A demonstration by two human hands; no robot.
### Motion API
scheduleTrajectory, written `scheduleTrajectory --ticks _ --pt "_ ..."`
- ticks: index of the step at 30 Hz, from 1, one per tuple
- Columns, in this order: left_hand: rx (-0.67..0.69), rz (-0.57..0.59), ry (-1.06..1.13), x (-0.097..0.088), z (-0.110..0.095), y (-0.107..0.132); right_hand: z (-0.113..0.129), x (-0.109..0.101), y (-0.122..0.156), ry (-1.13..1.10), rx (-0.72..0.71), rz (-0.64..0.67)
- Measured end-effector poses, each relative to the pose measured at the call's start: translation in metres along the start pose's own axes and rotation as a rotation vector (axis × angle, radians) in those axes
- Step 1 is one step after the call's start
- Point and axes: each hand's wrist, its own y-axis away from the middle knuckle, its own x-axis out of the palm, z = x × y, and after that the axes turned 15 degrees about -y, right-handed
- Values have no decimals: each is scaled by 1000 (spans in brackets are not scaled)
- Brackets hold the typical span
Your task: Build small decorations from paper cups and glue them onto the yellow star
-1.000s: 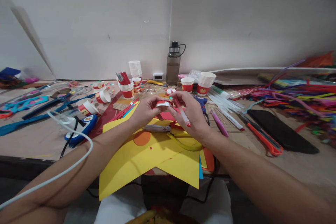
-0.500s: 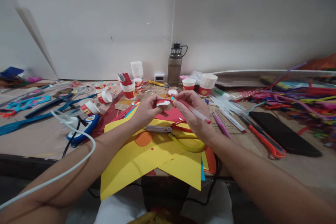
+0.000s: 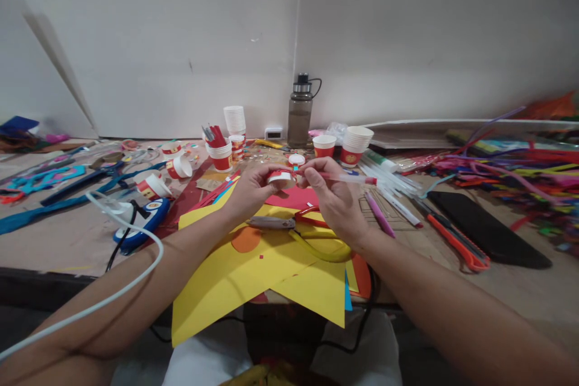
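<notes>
My left hand (image 3: 253, 191) is closed on a small red and white paper cup (image 3: 281, 177), tilted on its side above the papers. In my right hand (image 3: 335, 196) a translucent pen with red ends (image 3: 355, 178) is pinched between thumb and fingers. The pen lies almost level, its inner end close to the cup's right side; whether it touches I cannot tell. A small teal bit (image 3: 295, 167) shows between the hands. Below them, scissors (image 3: 274, 222) with red and yellow handles lie on yellow paper (image 3: 217, 289), beside an orange paper circle (image 3: 246, 240).
At the back stand a water bottle (image 3: 300, 111), stacked paper cups (image 3: 357, 148) and a cup of red sticks (image 3: 220, 157). To the right are white pens (image 3: 398, 193), an orange cutter (image 3: 461, 244), a black phone (image 3: 488, 226) and pipe cleaners (image 3: 520, 172). A white cable (image 3: 149, 265) crosses my left forearm.
The pen in my right hand has swung from slanting down to the right to nearly level. My left hand keeps the cup in almost the same place.
</notes>
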Motion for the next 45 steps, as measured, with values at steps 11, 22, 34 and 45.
scheduleTrajectory --ticks 11,22,34,45 --pt "-5 -26 1 1 3 0 2 -1 1 31 -8 3" --pt "34 -23 5 0 5 -1 1 -1 1 54 -41 6" --pt "36 -23 -14 1 5 -2 2 0 1 71 -54 9" --pt "41 -15 -16 1 5 -1 4 0 1 59 -38 3"
